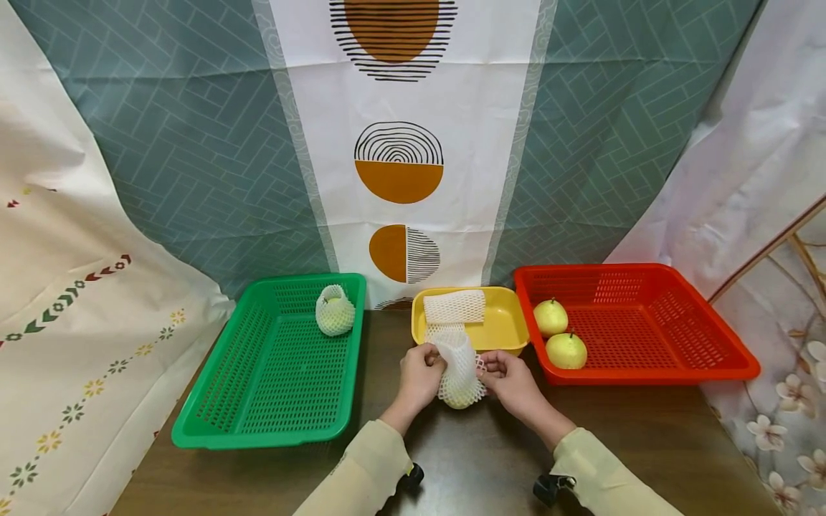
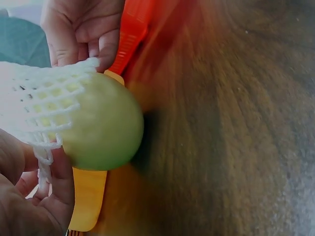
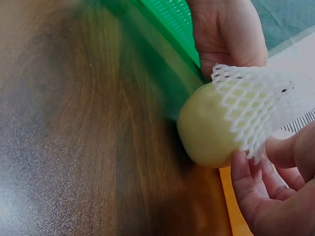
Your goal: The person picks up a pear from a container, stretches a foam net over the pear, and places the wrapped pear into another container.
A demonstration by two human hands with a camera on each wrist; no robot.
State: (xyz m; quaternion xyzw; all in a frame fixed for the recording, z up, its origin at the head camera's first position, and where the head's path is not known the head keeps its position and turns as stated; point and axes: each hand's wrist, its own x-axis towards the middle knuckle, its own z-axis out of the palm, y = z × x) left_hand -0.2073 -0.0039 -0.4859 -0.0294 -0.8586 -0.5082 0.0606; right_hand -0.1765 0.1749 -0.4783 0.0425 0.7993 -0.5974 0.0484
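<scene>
A pale yellow-green pear (image 2: pixel 113 125) rests on the table, its upper part inside a white foam net sleeve (image 1: pixel 458 362). My left hand (image 1: pixel 419 376) pinches one side of the net's rim between thumb and fingers. On the opposite side, my right hand (image 1: pixel 514 385) pinches the rim too, as the right wrist view shows. The pear's rounded end sticks out bare from the net in both wrist views. Behind it, more foam nets (image 1: pixel 454 307) lie in a yellow basin (image 1: pixel 506 322).
At the left stands a green basket (image 1: pixel 271 438) holding one netted pear (image 1: pixel 335 312). A red basket (image 1: pixel 652 376) at the right holds two bare pears, one farther back (image 1: pixel 551 317) and one nearer (image 1: pixel 566 351). A patterned curtain (image 1: pixel 413 107) hangs behind the table (image 1: pixel 477 473).
</scene>
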